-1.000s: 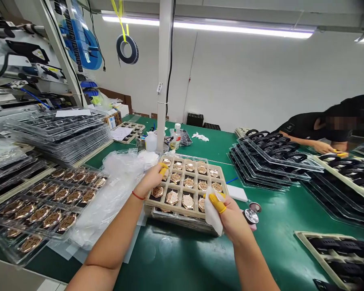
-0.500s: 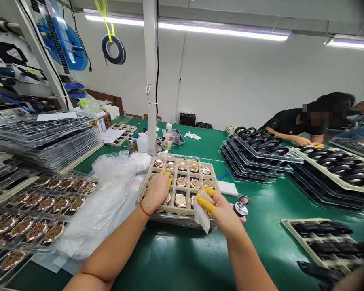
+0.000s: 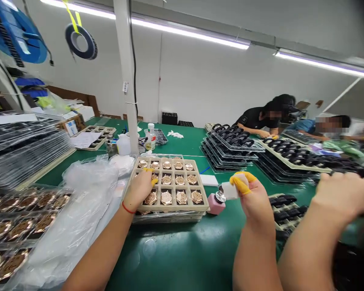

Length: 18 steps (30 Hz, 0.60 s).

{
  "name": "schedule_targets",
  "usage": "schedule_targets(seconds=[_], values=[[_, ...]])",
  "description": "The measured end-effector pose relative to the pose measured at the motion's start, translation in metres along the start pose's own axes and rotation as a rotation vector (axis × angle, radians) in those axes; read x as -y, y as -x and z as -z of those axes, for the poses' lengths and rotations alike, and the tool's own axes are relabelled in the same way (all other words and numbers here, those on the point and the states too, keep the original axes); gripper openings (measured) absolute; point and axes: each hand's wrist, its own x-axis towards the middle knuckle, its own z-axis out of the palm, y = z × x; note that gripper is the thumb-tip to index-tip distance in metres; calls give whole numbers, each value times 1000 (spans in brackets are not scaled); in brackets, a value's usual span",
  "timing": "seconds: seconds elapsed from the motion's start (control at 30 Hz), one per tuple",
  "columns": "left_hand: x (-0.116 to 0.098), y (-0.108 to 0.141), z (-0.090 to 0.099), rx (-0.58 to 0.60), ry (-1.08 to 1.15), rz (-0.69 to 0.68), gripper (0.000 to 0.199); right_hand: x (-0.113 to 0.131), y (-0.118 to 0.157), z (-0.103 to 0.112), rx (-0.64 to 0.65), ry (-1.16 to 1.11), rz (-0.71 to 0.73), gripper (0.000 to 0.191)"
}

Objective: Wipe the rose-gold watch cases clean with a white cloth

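Hands work apart over a green desk [image 3: 182, 258]: the left hand [image 3: 138, 189], a yellow cot on one fingertip, rests palm-down on the near-left corner of a beige tray [image 3: 200, 199] of rose-gold watch cases [image 3: 166, 197], fingers curled over one of them, though whether it grips a case cannot be told. The right hand [image 3: 253, 198], also in yellow cots, pinches a small white cloth [image 3: 230, 190] and holds it against the metal top of a pink dispenser [image 3: 216, 203], which stands on the desk just off the tray's near-right corner, between the two hands and nearer the right. Another person's forearm [image 3: 321, 218] crosses at far right, beside trays of black straps [image 3: 230, 139].
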Motion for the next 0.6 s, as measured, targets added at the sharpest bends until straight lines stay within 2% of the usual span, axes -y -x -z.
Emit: schedule_targets(seconds=[0.03,0.1,0.3,0.43,0.6], values=[[0,-1,0,10,-8,-17,26,-4,-1,6,-60,125,26,34],[2,-3,-1,33,-16,-56,26,-14,0,16,-101,328,13,34],[12,-12,-4,33,49,-89,34,-60,5,27,-63,673,-91,20],[19,-14,-7,10,161,-37,38,-80,3,27,23,843,-104,7],[22,-13,-9,-34,351,-29,25,-84,2,28,49,926,-81,13]])
